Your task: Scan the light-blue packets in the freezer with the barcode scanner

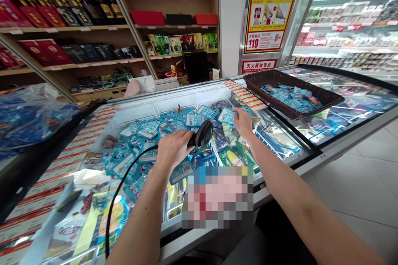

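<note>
My left hand [174, 147] is wrapped round the handle of a black barcode scanner [204, 133], whose cable loops down past my left forearm. Its head points to the right, above the open chest freezer [137, 105]. To the right, my right hand [243, 121] pinches the edge of a blue ice-pop packet [226, 116] with a white barcode label. Many similar blue packets [149, 129] lie heaped in the freezer under and left of the scanner. Below my right hand are green and yellow packets [235, 158] in a wire-divided section.
A brown woven basket [326, 100] with more blue packets rests on the freezer's glass at right. Price strips [62, 174] line the left side. Shelves of bottles and boxes [147, 17] stand behind. A blurred pixel patch covers the front middle.
</note>
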A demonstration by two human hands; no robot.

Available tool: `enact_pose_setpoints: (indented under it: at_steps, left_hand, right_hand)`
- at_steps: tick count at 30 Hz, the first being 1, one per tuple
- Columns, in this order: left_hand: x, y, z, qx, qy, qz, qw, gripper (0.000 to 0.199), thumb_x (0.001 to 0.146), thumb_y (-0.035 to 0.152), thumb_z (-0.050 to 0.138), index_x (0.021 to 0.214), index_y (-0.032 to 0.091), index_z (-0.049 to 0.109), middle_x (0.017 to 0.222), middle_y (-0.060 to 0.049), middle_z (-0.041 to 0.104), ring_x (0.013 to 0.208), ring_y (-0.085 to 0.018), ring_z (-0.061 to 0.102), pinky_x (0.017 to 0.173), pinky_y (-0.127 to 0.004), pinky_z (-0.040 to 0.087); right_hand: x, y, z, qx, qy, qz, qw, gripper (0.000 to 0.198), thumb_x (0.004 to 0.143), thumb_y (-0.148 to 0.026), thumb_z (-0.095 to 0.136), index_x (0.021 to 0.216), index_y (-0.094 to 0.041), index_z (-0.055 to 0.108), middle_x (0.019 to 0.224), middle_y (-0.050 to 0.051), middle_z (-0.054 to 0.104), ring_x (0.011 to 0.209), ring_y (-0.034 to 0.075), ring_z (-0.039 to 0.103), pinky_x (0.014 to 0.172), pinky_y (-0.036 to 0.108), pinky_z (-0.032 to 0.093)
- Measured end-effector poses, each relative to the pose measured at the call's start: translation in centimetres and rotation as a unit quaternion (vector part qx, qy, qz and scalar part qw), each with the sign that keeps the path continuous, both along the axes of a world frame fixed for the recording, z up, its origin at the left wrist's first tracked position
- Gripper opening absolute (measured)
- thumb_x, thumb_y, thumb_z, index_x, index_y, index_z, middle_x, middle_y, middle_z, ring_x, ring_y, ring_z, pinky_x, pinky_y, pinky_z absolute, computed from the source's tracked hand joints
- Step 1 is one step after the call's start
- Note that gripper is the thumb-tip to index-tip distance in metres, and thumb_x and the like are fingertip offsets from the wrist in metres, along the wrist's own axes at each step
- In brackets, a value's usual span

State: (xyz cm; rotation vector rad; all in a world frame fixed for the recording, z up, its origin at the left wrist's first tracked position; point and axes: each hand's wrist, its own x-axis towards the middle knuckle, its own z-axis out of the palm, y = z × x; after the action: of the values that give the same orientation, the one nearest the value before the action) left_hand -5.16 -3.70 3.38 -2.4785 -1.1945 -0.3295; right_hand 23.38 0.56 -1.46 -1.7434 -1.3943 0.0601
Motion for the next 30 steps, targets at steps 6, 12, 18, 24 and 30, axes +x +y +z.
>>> enact_pose_setpoints:
  at_steps: [6,12,18,24,30]
  left_hand:
    - [0.0,0.1,-0.1,0.007,-0.002,-0.002,1.0,0.029,0.085,0.035,0.048,0.109,0.024,0.058,0.097,-0.006,0.067,0.094,-0.024,0.061,0.064,-0.031,0.041]
    - [-0.1,0.1,-0.1,0.011,-0.002,0.0,1.0,0.029,0.085,0.035,0.048,0.11,0.024,0.058,0.098,-0.006,0.067,0.095,-0.024,0.061,0.065,-0.031,0.041]
    - [-0.5,0.3,-0.3,0.023,-0.004,0.011,1.0,0.03,0.085,0.036,0.047,0.11,0.024,0.058,0.098,-0.005,0.067,0.096,-0.024,0.061,0.065,-0.031,0.042]
    - [-0.8,0.5,-0.3,0.042,-0.025,0.035,0.998,0.03,0.084,0.037,0.047,0.108,0.023,0.06,0.093,-0.006,0.067,0.091,-0.023,0.062,0.063,-0.031,0.042]
    - [-1.1,0.3,-0.2,0.052,-0.033,0.062,0.996,0.031,0.083,0.036,0.05,0.109,0.023,0.058,0.096,-0.005,0.067,0.091,-0.024,0.062,0.062,-0.031,0.041]
  right_hand:
    - [0.0,-0.6,0.1,-0.01,-0.067,-0.082,0.994,0.024,0.086,-0.032,0.052,0.099,-0.021,0.069,0.107,0.016,0.06,0.111,0.036,0.043,0.091,0.057,0.032]
    - [-0.2,-0.8,0.0,-0.068,-0.106,-0.025,0.992,0.036,0.077,-0.041,0.065,0.108,-0.024,0.066,0.119,0.014,0.058,0.113,0.039,0.041,0.093,0.062,0.028]
    - [0.9,-0.2,-1.0,-0.071,-0.132,-0.062,0.987,0.03,0.083,-0.028,0.056,0.111,-0.021,0.064,0.123,0.015,0.057,0.118,0.035,0.044,0.103,0.061,0.018]
    - [-1.1,-0.7,-0.6,-0.017,-0.22,-0.005,0.975,0.039,0.092,-0.027,0.039,0.127,-0.017,0.054,0.139,0.011,0.048,0.134,0.026,0.032,0.112,0.053,0.005]
    - [-3.6,-0.4,-0.5,-0.049,-0.266,0.178,0.946,0.05,0.097,-0.036,0.027,0.141,-0.016,0.039,0.148,0.005,0.036,0.138,0.02,0.027,0.114,0.042,0.014]
